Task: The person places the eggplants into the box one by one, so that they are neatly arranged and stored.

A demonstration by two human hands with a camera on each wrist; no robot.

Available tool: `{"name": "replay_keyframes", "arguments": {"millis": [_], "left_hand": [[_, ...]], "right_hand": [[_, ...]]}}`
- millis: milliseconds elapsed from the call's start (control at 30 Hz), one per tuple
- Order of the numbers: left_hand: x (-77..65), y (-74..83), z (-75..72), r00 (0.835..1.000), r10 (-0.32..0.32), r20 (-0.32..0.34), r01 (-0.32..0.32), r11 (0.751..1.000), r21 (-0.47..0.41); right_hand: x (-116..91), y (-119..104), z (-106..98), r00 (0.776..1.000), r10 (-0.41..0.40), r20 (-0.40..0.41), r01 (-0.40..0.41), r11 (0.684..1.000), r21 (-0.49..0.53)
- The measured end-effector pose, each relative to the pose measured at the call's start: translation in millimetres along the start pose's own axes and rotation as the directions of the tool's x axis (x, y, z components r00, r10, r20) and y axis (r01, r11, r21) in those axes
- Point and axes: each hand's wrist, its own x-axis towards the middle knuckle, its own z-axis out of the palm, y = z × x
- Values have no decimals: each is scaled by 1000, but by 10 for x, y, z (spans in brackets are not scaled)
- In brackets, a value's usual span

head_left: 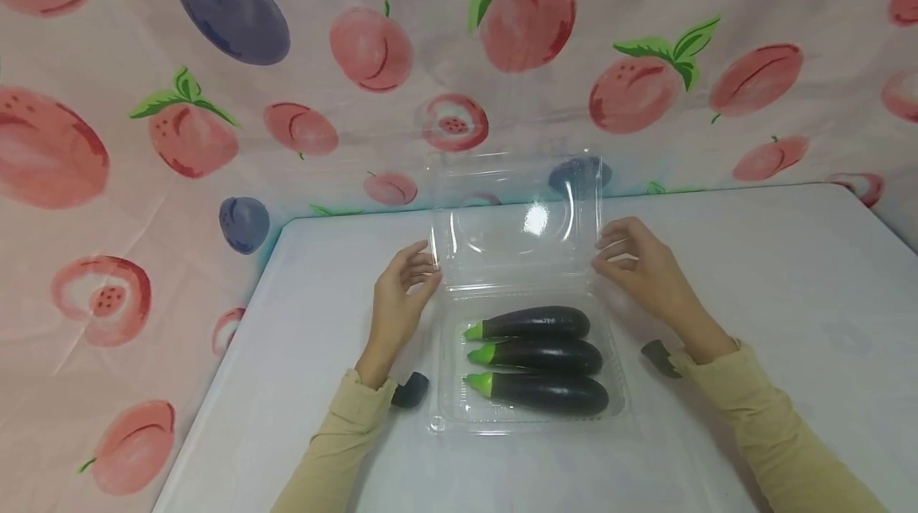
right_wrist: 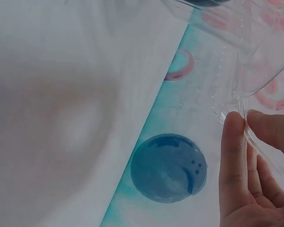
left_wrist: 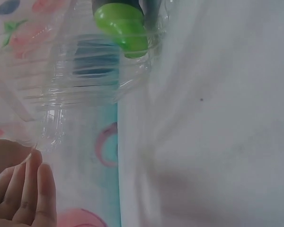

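A clear plastic clamshell container (head_left: 531,427) stands on the table with its lid (head_left: 502,218) raised upright at the back. Three dark eggplants (head_left: 548,393) with green stem ends lie side by side in its base. My left hand (head_left: 403,290) pinches the lid's left edge between thumb and fingers; the left wrist view shows this hand (left_wrist: 23,189) at the plastic rim, with a green eggplant stem (left_wrist: 120,23) above. On the other side my right hand (head_left: 638,262) pinches the lid's right edge, and in the right wrist view the thumb and index finger (right_wrist: 234,142) meet across the thin rim.
The white table (head_left: 323,298) extends around the container on both sides. A fruit-printed cloth (head_left: 387,131) hangs behind the table and along its left side. Dark wrist-worn pieces (head_left: 411,391) show at both cuffs.
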Motion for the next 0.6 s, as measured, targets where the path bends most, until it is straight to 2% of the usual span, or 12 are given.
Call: {"name": "replay_keyframes", "arguments": {"millis": [200, 367, 600], "left_hand": [[-6, -3, 4, 1000, 5, -14, -5, 1000, 14], [7, 10, 12, 1000, -9, -28, 9, 1000, -12], [30, 26, 24, 1000, -1, -26, 1, 1000, 0]], "right_hand": [[-4, 13, -15, 1000, -11, -1, 11, 999, -38], [5, 5, -29, 999, -34, -3, 33, 999, -36], [3, -10, -48, 999, -46, -14, 46, 999, -24]]}}
